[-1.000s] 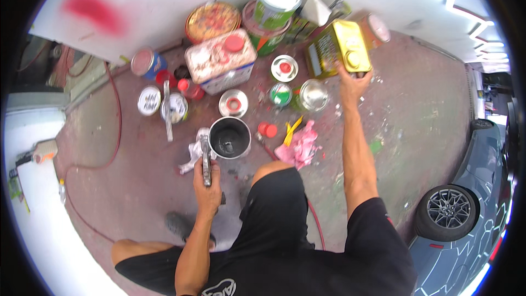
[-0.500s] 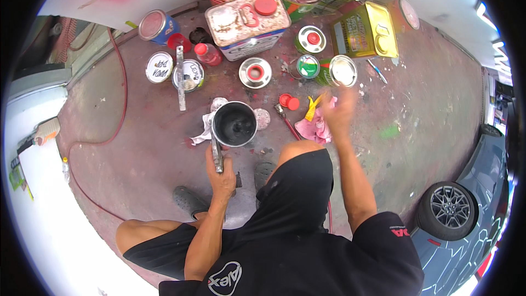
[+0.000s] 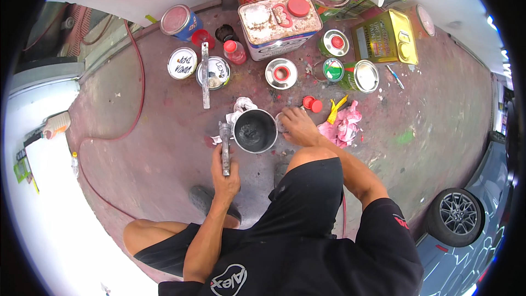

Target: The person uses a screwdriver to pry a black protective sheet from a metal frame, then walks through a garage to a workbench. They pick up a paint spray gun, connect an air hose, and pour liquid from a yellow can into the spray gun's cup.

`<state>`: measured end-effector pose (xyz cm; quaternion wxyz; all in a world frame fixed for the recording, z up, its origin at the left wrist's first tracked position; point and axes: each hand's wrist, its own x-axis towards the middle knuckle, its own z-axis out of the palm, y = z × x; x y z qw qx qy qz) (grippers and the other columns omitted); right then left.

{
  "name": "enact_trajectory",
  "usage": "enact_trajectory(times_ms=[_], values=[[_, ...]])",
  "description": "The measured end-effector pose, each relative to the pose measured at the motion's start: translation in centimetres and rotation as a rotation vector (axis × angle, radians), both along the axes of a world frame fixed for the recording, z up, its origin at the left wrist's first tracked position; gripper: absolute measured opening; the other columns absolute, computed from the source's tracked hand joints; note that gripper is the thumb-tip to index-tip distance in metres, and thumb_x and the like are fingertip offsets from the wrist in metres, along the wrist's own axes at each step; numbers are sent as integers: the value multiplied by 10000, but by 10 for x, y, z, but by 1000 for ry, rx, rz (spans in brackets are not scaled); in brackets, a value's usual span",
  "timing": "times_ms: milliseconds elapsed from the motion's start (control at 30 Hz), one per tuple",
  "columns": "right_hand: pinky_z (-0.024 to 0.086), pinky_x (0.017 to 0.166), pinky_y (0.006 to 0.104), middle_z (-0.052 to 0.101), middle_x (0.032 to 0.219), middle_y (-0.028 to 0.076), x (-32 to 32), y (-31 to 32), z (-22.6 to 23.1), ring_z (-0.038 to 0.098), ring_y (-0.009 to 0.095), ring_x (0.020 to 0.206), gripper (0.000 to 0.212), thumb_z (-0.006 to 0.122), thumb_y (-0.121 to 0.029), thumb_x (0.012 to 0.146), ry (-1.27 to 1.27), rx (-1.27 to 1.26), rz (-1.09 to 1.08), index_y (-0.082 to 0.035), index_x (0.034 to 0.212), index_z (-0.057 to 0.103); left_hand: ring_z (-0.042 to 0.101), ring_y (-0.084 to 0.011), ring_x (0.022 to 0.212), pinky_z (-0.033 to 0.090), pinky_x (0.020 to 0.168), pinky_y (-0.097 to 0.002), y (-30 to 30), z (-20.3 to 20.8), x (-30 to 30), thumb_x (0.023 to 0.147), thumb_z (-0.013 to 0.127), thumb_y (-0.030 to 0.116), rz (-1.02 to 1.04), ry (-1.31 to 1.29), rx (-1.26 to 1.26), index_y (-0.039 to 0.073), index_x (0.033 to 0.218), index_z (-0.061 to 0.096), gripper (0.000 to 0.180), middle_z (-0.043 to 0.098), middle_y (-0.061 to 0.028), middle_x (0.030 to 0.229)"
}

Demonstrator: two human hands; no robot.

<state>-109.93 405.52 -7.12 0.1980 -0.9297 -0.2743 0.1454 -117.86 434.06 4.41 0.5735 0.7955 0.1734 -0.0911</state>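
My left hand (image 3: 226, 178) grips a worn metal spray gun (image 3: 225, 151) by its handle. Right beside the gun's top is a round cup (image 3: 255, 131) with dark grey liquid inside; whether the two are joined is hard to see. My right hand (image 3: 300, 127) reaches in at the cup's right side, its fingers curled on a pale round thing (image 3: 281, 123) that they partly cover. Crumpled white paper (image 3: 241, 108) lies just behind the cup. To the right of my right hand are two red caps (image 3: 312, 104), a yellow strip (image 3: 337, 109) and a pink-stained rag (image 3: 344, 125).
Several paint cans stand farther back, with a flat stick (image 3: 205, 77) lying across one white-lidded can (image 3: 220, 79). A large rusty-topped tin (image 3: 279, 24) and a yellow tin (image 3: 385, 35) stand behind. A red hose (image 3: 139, 93) curves along the left; a car wheel (image 3: 457, 216) is at the right.
My right hand has moved left, from above the pink rag to the cup's right side. The whole view has shifted, with the cans now farther right.
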Motion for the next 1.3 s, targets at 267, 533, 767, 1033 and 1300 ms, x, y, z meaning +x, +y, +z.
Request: enact_trajectory(times_ms=[267,533,767,1033,1300], values=[[468,1045,432,529,1336,212,29,-4,134,564,368,1229,805,787,-280,788,35,631,-534,1,1485,501,654,-285,959,512,898,-383,-12,-25,5,913,576,55,-85,75,74,-10,1402,521,496,660,-182,1103],[434,1067,485,436,1400,269,40,-7,159,499,426,1270,806,715,-319,809,118,512,-289,-6,1499,443,634,-443,1218,494,1009,-470,-55,-22,46,904,608,88,-275,38,90,-7,1419,510,532,637,-277,1314],[371,1152,540,466,1430,292,46,-14,138,467,485,1339,729,608,-351,874,-87,452,-218,1,1487,433,619,-459,1240,488,1034,-476,-66,-54,47,891,611,75,-301,-25,62,-30,1442,492,573,619,-292,1351],[336,1206,528,490,1440,252,55,-20,135,482,404,1388,673,569,-412,950,-70,402,-154,-28,1494,470,626,-446,1232,487,1036,-453,-56,-44,54,898,620,79,-329,76,92,-39,1445,489,575,621,-292,1352],[498,884,509,666,1043,182,-31,-21,15,628,390,1017,366,726,-290,898,29,-177,-835,-6,1090,598,605,-140,864,502,795,-308,-44,-30,52,914,558,17,-118,19,-253,-31,1415,500,507,682,-117,1118]])
